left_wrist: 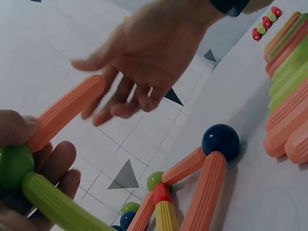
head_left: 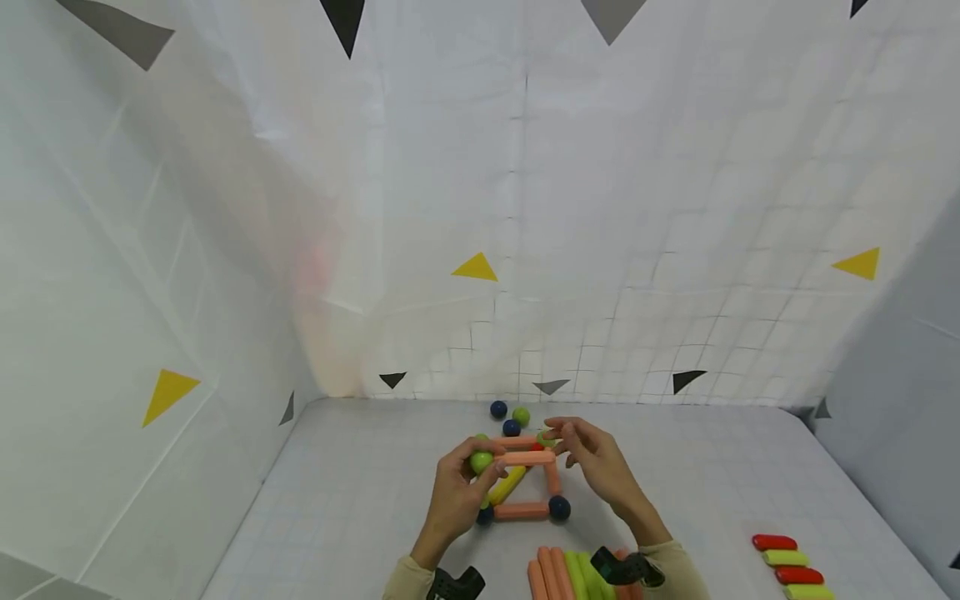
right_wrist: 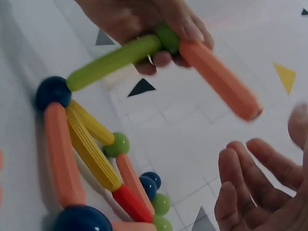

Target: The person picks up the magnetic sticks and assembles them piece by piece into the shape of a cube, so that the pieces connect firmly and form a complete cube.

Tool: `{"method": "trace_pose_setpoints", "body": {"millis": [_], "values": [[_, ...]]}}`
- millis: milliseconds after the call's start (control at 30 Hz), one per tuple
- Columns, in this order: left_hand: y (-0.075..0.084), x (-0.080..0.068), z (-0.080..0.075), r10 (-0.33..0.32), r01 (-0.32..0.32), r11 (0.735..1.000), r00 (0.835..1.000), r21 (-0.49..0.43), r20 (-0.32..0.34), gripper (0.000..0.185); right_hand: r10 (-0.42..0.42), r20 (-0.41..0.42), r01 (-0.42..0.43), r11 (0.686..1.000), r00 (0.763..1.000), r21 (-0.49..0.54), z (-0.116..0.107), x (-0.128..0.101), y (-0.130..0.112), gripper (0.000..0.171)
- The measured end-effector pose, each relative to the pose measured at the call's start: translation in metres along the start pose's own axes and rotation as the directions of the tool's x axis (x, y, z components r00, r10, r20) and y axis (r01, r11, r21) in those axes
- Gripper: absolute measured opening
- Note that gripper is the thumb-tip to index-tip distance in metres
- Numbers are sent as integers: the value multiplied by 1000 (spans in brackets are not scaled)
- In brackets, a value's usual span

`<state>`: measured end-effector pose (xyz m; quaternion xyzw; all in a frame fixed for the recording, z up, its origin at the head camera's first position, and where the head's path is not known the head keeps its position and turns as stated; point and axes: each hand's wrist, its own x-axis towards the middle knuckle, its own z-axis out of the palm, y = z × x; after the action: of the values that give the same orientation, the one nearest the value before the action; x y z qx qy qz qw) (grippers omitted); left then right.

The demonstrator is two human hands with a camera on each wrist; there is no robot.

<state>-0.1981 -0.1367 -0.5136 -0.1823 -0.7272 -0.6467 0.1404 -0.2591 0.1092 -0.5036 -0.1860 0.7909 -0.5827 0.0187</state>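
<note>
A frame of orange rods (head_left: pixel 521 511) and dark blue balls (head_left: pixel 558 507) lies on the white table (head_left: pixel 360 500). My left hand (head_left: pixel 459 490) pinches a green ball (head_left: pixel 481 461) raised above the frame. An orange rod (head_left: pixel 528 457) sticks out of that ball to the right, and a green rod (right_wrist: pixel 113 57) runs from it down to a blue corner ball (right_wrist: pixel 52 91). A yellow rod with a red tip (right_wrist: pixel 91 149) lies across the frame. My right hand (head_left: pixel 577 446) hovers by the orange rod's free end (right_wrist: pixel 250 111), fingers (right_wrist: pixel 240 178) loose and apart, holding nothing.
Three loose balls, two blue (head_left: pixel 498 409) and one green (head_left: pixel 521 415), lie behind the frame. A row of orange and green rods (head_left: pixel 570 575) lies at the table's near edge. Short red and green pieces (head_left: pixel 787 567) sit at the right. White cloth walls (head_left: pixel 675 250) close in the table.
</note>
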Motion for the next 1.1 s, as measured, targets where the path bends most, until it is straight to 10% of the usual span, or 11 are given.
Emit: {"method": "trace_pose_setpoints", "body": {"millis": [233, 767, 1100], "values": [[0, 1, 0, -28, 28, 1000, 1000, -3, -8, 15, 91, -86, -106, 975, 992, -195, -1, 48, 27, 39], [-3, 0, 1, -31, 30, 1000, 999, -8, -19, 15, 38, 247, 93, 862, 968, -498, 28, 110, 53, 43], [-4, 2, 2, 17, -18, 1000, 1000, -17, -6, 14, -11, 249, 148, 829, 968, -539, 41, 114, 53, 35]]}}
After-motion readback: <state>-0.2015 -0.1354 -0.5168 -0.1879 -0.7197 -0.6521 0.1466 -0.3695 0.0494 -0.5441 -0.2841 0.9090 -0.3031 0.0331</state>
